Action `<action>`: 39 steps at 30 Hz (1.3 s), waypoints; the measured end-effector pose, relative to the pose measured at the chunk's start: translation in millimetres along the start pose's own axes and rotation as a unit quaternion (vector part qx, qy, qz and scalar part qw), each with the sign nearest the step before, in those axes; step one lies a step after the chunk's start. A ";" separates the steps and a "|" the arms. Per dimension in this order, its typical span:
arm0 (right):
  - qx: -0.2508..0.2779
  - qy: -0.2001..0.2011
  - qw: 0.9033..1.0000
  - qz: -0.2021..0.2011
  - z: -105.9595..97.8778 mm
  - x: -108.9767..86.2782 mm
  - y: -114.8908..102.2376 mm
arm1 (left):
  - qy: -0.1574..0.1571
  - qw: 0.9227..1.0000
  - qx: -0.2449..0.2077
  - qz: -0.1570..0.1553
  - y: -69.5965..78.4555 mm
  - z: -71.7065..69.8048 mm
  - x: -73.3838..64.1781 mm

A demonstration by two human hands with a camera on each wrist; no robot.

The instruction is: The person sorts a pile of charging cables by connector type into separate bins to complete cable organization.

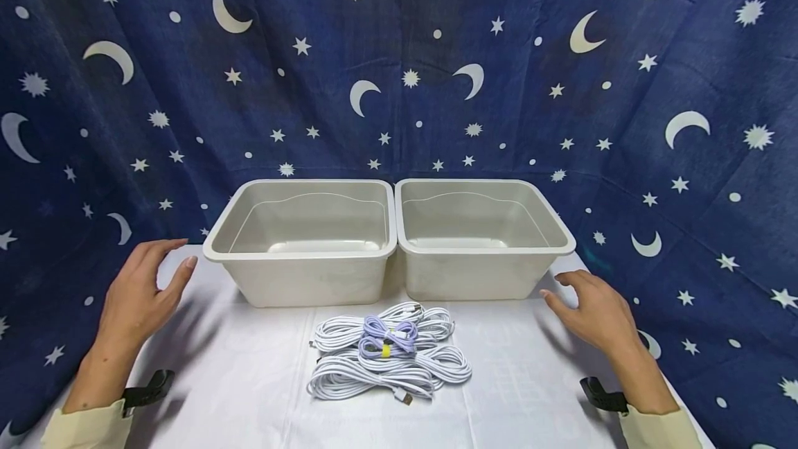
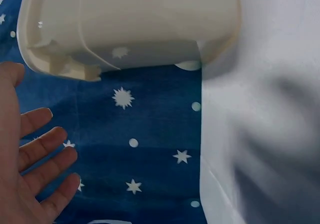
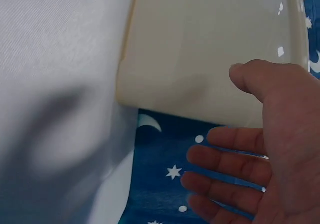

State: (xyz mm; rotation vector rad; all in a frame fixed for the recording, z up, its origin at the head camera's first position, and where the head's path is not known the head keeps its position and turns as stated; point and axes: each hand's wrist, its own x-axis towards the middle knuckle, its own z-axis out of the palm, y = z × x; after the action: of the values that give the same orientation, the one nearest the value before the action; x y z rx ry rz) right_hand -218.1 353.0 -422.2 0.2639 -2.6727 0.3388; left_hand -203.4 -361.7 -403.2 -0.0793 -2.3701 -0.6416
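Note:
Two pale grey plastic bins stand side by side, the left bin and the right bin, both with nothing inside. In front of them lies a pile of coiled white USB cables, with a lavender cable coil bearing a yellow tag on top. My left hand hovers left of the left bin, fingers relaxed and holding nothing. My right hand is off the right bin's front right corner, likewise holding nothing. The wrist views show each hand's fingers spread loosely near a bin wall.
A white cloth covers the table. Behind and along both sides hangs a dark blue curtain printed with moons and stars. Each wrist wears a black camera strap, with pale yellow sleeves behind.

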 end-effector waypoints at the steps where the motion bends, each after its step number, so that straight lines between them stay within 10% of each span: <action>1: 0.000 0.001 1.000 -0.003 -0.8 0.4 -1.9 | 0.004 1.000 -0.005 0.004 1.9 -0.1 0.4; 15: 0.012 0.012 0.999 -0.041 -12.2 0.8 -29.7 | 0.050 0.992 -0.037 0.108 30.1 -2.5 4.8; 39: 0.047 0.048 0.991 -0.119 -7.2 -0.5 -72.0 | 0.010 0.984 -0.038 0.172 48.1 8.1 8.9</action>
State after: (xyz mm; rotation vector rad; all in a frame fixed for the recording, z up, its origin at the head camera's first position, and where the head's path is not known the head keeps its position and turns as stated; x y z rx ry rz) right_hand -197.9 286.6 -402.1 0.5752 -2.5005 0.3916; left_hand -204.5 -316.7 -382.4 -0.5022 -2.2382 -0.5589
